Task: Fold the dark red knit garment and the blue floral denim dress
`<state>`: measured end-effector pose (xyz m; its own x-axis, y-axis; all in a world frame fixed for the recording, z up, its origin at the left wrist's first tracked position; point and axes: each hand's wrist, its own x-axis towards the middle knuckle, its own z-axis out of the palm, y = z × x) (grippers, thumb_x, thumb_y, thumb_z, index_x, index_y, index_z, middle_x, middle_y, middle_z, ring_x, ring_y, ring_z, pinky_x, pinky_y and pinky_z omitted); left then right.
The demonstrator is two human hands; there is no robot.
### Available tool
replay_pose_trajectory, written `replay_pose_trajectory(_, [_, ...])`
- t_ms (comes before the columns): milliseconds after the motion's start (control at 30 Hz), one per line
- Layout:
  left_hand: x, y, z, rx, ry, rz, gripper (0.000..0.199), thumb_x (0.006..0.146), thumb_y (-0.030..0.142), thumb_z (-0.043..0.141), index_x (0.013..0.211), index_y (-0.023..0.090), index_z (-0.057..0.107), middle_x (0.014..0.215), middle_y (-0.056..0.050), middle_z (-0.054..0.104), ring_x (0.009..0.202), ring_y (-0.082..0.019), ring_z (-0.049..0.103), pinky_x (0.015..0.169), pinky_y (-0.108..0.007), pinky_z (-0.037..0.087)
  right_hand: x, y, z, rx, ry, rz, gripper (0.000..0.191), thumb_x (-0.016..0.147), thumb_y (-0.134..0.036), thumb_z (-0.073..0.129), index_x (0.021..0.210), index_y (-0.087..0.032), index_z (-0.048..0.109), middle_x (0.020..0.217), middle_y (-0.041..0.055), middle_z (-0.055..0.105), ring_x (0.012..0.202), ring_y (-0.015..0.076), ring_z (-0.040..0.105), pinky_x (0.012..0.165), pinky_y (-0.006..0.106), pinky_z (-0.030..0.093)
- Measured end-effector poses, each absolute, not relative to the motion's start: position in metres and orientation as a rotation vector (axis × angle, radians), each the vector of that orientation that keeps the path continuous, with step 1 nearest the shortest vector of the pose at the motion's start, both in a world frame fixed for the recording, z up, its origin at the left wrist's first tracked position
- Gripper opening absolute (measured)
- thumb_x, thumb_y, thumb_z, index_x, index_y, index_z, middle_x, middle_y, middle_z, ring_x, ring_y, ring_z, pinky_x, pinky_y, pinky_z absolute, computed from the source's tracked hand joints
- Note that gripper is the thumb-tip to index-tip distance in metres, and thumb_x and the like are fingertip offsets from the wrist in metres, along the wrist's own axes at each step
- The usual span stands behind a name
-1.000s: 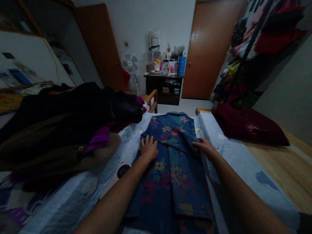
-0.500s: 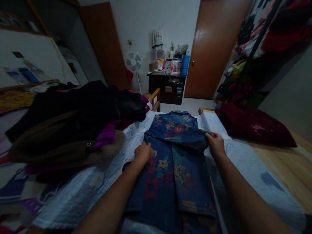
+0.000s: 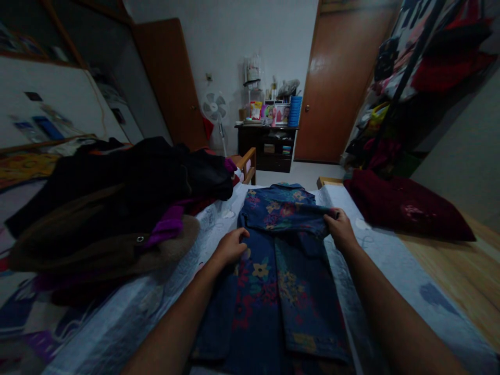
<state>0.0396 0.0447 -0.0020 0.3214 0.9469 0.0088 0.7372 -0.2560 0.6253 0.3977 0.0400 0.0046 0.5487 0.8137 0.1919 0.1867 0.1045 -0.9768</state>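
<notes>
A blue denim-like jacket point(image 3: 258, 297) with a flower print lies lengthwise on the pale bed cover, its collar end away from me. One sleeve point(image 3: 307, 302) runs straight down the jacket's right side. Another part of the jacket point(image 3: 287, 216) is drawn across its upper body towards the right. My right hand point(image 3: 340, 228) pinches the right end of this crosswise part, thumb against fingers. On the left edge of the jacket is my left hand point(image 3: 233, 247), thumb and forefinger apart, with no cloth visibly gripped between them.
A heap of dark clothes point(image 3: 117, 192) covers the bed on the left. A folded maroon garment point(image 3: 406, 205) lies at the right on a wooden surface point(image 3: 441, 255). Beyond the bed's wooden rail point(image 3: 250, 159) stand a white fan point(image 3: 214, 107) and a dark cabinet point(image 3: 263, 151).
My left hand has loosened, its thumb and forefinger now parted. My right hand has shifted slightly left, and the crosswise part hangs less low at its right end. The view has tilted up slightly.
</notes>
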Motion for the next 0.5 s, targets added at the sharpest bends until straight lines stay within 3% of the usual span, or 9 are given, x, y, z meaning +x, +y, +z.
replay_pose_trajectory(233, [0.084, 0.027, -0.005, 2.005, 1.189, 0.685, 0.039, 0.061, 0.007, 0.05, 0.096, 0.017, 0.065, 0.078, 0.001, 0.056, 0.072, -0.014, 0.052, 0.064, -0.023, 0.039, 0.443, 0.04, 0.046, -1.352, -0.765, 0.347, 0.033, 0.061, -0.025, 0.064, 0.093, -0.018, 0.061, 0.074, -0.003, 0.058, 0.063, 0.0117, 0.055, 0.057, 0.022, 0.047])
replay_pose_trajectory(500, [0.13, 0.009, -0.037, 1.925, 1.142, 0.661, 0.041, 0.06, 0.004, 0.049, 0.095, 0.018, 0.066, 0.088, -0.002, 0.06, 0.083, -0.016, 0.055, 0.076, -0.027, 0.043, 0.495, 0.028, 0.015, -1.613, -0.703, 0.371, 0.026, 0.059, -0.021, 0.066, 0.085, -0.016, 0.063, 0.068, -0.0011, 0.06, 0.059, 0.0131, 0.057, 0.05, 0.021, 0.047])
